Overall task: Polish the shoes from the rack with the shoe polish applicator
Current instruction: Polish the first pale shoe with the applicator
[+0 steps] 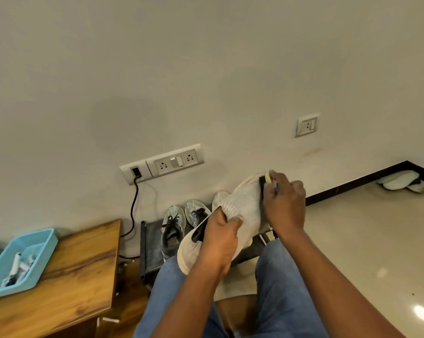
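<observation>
Behind white shoe (pixel 242 206), racked sneakers (pixel 173 224).

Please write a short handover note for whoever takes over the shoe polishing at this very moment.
Left hand grips the white knit shoe at its collar, held up over the lap. Right hand holds the polish applicator against the shoe's toe end. A grey pair waits on the dark rack by the wall. Done: white shoe off the rack, polishing under way. Left: finish it, then the grey pair.
</observation>
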